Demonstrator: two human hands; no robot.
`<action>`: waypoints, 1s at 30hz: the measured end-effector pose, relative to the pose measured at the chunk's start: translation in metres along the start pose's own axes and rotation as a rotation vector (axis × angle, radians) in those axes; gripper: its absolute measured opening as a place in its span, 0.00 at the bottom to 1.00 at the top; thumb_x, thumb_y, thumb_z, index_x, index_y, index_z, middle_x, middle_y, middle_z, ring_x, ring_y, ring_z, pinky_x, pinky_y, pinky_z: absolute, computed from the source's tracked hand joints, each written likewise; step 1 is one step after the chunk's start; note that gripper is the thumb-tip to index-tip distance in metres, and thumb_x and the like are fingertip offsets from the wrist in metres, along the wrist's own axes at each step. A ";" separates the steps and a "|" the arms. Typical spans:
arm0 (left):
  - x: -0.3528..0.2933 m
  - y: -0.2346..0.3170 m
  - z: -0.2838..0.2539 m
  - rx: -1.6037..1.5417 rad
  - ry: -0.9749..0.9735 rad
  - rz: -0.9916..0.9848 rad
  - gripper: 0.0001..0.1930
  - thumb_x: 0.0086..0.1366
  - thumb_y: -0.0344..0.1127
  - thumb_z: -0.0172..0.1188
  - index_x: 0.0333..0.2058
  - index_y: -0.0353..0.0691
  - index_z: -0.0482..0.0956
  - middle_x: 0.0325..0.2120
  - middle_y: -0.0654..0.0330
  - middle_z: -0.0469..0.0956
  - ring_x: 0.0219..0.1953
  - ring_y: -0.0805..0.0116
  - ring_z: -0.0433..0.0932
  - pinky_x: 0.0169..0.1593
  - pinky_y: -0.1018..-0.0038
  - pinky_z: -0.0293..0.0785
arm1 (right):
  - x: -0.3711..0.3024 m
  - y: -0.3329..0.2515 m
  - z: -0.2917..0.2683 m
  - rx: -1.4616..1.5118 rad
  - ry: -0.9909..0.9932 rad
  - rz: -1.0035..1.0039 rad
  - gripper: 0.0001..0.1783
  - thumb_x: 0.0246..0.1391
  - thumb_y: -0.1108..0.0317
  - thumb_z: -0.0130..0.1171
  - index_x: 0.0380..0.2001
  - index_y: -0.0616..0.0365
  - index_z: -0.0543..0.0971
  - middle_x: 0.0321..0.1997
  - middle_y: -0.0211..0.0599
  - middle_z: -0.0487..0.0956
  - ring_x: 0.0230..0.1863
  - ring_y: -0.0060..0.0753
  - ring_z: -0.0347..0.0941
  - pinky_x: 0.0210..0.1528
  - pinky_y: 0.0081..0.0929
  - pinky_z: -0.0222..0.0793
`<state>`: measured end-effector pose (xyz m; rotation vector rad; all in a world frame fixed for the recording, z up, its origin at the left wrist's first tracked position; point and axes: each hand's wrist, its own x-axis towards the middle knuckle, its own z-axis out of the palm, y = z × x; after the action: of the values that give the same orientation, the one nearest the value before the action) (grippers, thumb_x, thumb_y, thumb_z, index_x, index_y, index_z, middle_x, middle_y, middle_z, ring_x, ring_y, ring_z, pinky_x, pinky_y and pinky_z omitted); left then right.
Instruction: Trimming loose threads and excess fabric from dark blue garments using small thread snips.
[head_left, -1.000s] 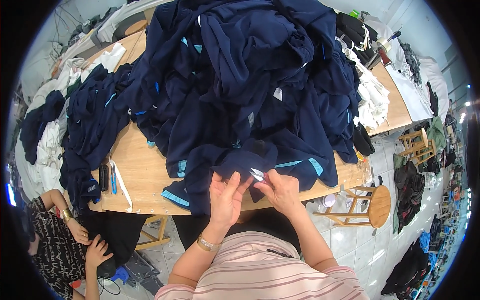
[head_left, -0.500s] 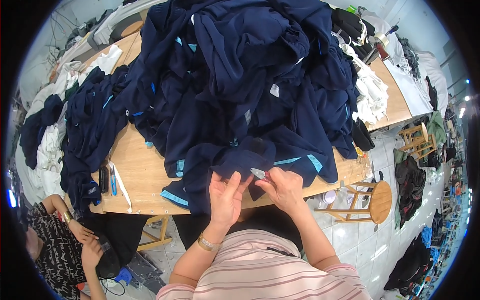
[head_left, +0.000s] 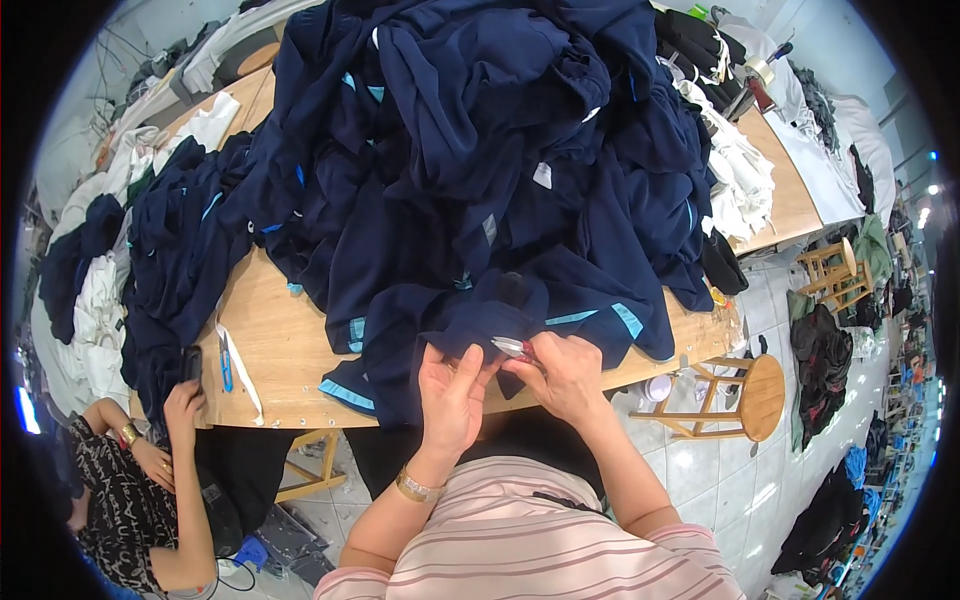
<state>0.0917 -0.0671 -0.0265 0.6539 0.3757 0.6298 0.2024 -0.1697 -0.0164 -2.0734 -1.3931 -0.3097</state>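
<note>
A navy garment (head_left: pixel 440 322) with light blue trim lies at the near edge of the table, part of a large heap. My left hand (head_left: pixel 455 402) is closed on the lower edge of its cloth, thumb on top. In my right hand (head_left: pixel 568 376) is a pair of thread snips (head_left: pixel 514 347) with red handles. Their pale metal blades point left over the cloth, just above my left fingertips. The cloth between my fingers is partly hidden, and no thread can be made out.
The navy garment heap (head_left: pixel 470 120) covers most of the wooden table (head_left: pixel 285 350). To the left lie blue-handled snips (head_left: pixel 226 366) and a white strip (head_left: pixel 240 375). A co-worker's hand (head_left: pixel 183 405) touches a dark phone-like object (head_left: pixel 192 367). A wooden stool (head_left: pixel 762 398) stands at right.
My snips have shifted slightly left and their blades look closer together. The co-worker's hand has risen from the lap to the dark object at the table's left edge.
</note>
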 end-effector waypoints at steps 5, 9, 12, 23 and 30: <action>-0.002 0.000 0.008 0.027 -0.052 0.061 0.11 0.64 0.26 0.50 0.45 0.36 0.65 0.44 0.54 0.72 0.46 0.65 0.74 0.52 0.65 0.73 | -0.007 -0.003 0.005 0.338 0.066 0.163 0.20 0.48 0.51 0.59 0.19 0.56 0.68 0.14 0.35 0.68 0.15 0.36 0.66 0.19 0.26 0.59; -0.001 -0.002 0.006 0.058 -0.051 0.054 0.11 0.64 0.26 0.51 0.45 0.37 0.65 0.43 0.55 0.72 0.45 0.65 0.74 0.52 0.65 0.73 | -0.006 -0.004 0.003 0.359 0.033 0.194 0.20 0.49 0.52 0.59 0.21 0.56 0.69 0.13 0.36 0.67 0.15 0.37 0.66 0.19 0.27 0.60; -0.001 -0.003 0.005 0.055 -0.045 0.067 0.11 0.64 0.26 0.51 0.45 0.37 0.65 0.43 0.55 0.72 0.45 0.66 0.74 0.52 0.65 0.72 | -0.004 -0.006 0.001 0.337 0.014 0.173 0.20 0.48 0.51 0.60 0.20 0.56 0.68 0.13 0.36 0.67 0.15 0.37 0.66 0.19 0.27 0.60; 0.004 0.001 0.007 -0.004 0.019 0.048 0.11 0.63 0.27 0.52 0.44 0.37 0.65 0.41 0.56 0.73 0.43 0.67 0.75 0.53 0.65 0.72 | -0.008 0.002 0.002 0.127 0.061 0.075 0.22 0.45 0.49 0.61 0.17 0.53 0.67 0.12 0.31 0.67 0.12 0.33 0.63 0.17 0.25 0.56; 0.003 0.001 0.008 0.035 0.013 0.064 0.11 0.63 0.26 0.52 0.44 0.38 0.66 0.41 0.56 0.73 0.43 0.67 0.75 0.50 0.67 0.74 | -0.002 0.000 0.003 0.062 0.016 0.048 0.20 0.46 0.51 0.60 0.17 0.54 0.67 0.12 0.33 0.68 0.13 0.35 0.64 0.19 0.26 0.57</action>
<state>0.0972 -0.0683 -0.0207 0.6976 0.3796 0.6904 0.2013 -0.1692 -0.0199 -2.0466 -1.3246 -0.2597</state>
